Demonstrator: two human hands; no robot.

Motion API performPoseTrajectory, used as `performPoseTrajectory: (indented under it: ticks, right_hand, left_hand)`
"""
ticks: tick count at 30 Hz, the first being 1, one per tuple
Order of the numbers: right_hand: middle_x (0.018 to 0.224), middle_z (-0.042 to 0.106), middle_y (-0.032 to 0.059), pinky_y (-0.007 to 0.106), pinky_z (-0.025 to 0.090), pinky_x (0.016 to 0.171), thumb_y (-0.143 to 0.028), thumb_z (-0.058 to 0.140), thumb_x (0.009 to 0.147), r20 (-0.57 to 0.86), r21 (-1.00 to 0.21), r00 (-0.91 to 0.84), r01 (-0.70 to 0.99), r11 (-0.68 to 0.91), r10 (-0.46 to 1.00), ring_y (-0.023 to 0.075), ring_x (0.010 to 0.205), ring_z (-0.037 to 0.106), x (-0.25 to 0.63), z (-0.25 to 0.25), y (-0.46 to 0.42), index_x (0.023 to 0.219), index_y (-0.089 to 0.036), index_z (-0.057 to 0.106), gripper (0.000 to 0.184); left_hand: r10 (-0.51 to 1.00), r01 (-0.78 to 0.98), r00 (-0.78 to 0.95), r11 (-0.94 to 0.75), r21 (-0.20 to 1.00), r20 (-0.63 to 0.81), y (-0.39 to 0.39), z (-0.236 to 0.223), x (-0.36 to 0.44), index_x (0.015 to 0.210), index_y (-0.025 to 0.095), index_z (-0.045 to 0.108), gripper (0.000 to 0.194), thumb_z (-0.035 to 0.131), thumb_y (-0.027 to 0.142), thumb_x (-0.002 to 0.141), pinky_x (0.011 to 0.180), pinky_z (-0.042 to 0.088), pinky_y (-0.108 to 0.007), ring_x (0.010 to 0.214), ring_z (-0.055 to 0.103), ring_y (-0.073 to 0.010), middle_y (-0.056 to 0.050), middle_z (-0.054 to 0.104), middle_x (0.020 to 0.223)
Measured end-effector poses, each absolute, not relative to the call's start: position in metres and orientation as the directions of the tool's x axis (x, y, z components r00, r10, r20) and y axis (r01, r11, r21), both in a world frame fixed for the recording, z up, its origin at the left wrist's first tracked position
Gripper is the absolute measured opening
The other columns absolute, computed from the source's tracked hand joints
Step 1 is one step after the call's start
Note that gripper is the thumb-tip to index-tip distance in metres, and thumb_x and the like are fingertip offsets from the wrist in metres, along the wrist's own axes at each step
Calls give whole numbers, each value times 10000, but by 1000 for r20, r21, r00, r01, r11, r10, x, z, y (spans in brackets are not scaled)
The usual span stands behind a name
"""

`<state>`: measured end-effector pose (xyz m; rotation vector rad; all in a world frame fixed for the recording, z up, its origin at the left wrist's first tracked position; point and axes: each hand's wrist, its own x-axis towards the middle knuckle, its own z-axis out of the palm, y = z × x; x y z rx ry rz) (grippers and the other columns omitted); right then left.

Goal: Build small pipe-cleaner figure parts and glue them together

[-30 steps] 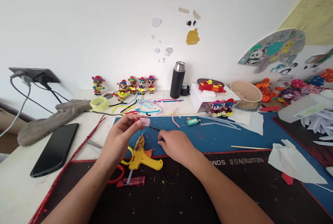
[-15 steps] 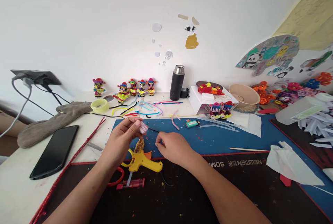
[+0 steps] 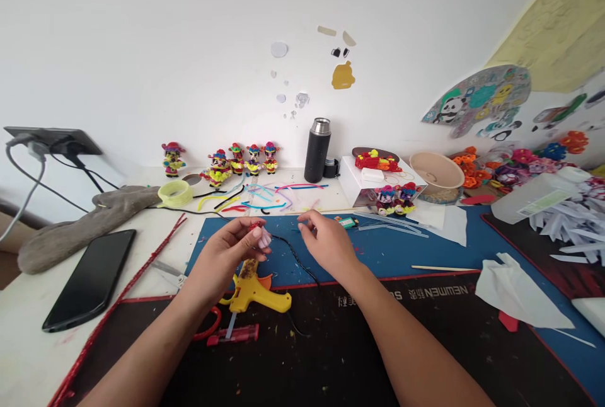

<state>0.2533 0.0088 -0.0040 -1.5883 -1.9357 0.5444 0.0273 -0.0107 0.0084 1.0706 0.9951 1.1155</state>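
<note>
Left, we see the phone [image 3: 89,281]; next, our left hand [image 3: 230,249] pinches the red-and-pink piece [image 3: 263,239] over the glue gun [image 3: 259,295]. A black strip [image 3: 297,257] slants rightward below our right hand [image 3: 331,243], fingers curled; we cannot tell if it holds anything.

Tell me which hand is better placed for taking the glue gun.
Probably the right hand: it seems free, and the glue gun handle points rightward; the left hand holds a pink piece.

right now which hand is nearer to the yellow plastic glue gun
Left. The left hand is by the front end of the glue gun; the right hand is farther off to the right.
</note>
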Motion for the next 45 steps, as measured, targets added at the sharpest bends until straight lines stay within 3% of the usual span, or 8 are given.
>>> performPoseTrajectory:
  ticks: [9, 18, 29, 37, 45]
  right_hand:
    - [731, 695, -23, 259, 459, 547, -318, 595, 1030, -26, -919, -281, 385, 88, 960, 128, 510, 619, 233, -4, -7, 1092, -222, 693, 150]
    - [670, 643, -38, 212, 383, 416, -387, 612, 1003, -77, -995, -309, 81, -55, 948, 92, 424, 553, 232, 2, -7, 1072, -188, 670, 218]
    - [654, 641, -46, 200, 352, 369, -517, 670, 951, -132, -988, -371, -23, -150, 919, 93, 412, 538, 230, 2, -9, 1081, -194, 647, 349]
    - [626, 629, -51, 206, 351, 381, -564, 690, 936, -125, -989, -366, -33, -147, 922, 95, 410, 533, 231, 1, -8, 1074, -192, 656, 398]
    - [635, 642, -48, 201, 352, 378, -546, 691, 941, -136, -985, -371, -44, -164, 918, 94, 411, 535, 229, 0, -9, 1100, -194, 647, 390]
  left_hand:
    - [980, -47, 184, 90, 995, -80, -12, 10, 28, 1096, 207, 711, 483, 914, 497, 768, 779, 601, -313, 853, 709, -199, -29, 768, 920]
    - [978, -19, 190, 96, 995, -91, -14, 17, 33, 963, 214, 629, 475, 901, 548, 762, 648, 571, -272, 731, 707, -177, 5, 745, 798]
    - [968, 33, 222, 116, 993, -120, -19, 26, 36, 956, 210, 700, 444, 876, 578, 780, 614, 563, -260, 711, 697, -180, -8, 739, 787]
    - [947, -93, 282, 188, 978, -155, -17, 18, 33, 1006, 217, 704, 391, 873, 516, 817, 779, 632, -314, 808, 731, -188, -22, 765, 900]
    - [955, -66, 257, 171, 983, -149, -17, 19, 35, 987, 218, 680, 413, 903, 497, 780, 806, 638, -340, 805, 734, -198, -22, 767, 884]
